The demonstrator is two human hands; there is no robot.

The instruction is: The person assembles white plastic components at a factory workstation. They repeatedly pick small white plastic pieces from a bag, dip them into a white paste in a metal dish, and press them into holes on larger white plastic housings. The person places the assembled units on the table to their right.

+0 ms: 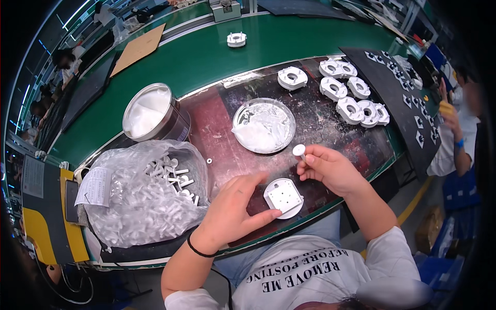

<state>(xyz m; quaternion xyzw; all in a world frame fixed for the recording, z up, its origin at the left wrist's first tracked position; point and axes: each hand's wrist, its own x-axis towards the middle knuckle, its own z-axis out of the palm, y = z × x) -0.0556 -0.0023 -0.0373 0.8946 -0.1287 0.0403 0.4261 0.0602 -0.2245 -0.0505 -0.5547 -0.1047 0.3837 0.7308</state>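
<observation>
Pinched between the fingertips of my right hand [328, 168] is a white plastic pin [299, 151] with a round flat head, held above the table's near edge. Below it a white round plastic housing [283, 198] with a square plate and small holes lies on the mat. My left hand [235, 204] rests beside that housing, fingers spread and thumb tip at its edge. Left of this hand, a clear plastic bag [139, 206] stands full of similar white pins. A foil-lined round dish [263, 125] with whitish paste sits farther back.
A metal tin [181, 124] of white paste stands behind the bag. Several white ring-shaped housings [333, 89] lie at the back right, one more [236, 40] on the green table. A black board [398, 85] carries small parts. Another person's hand [450, 119] is at right.
</observation>
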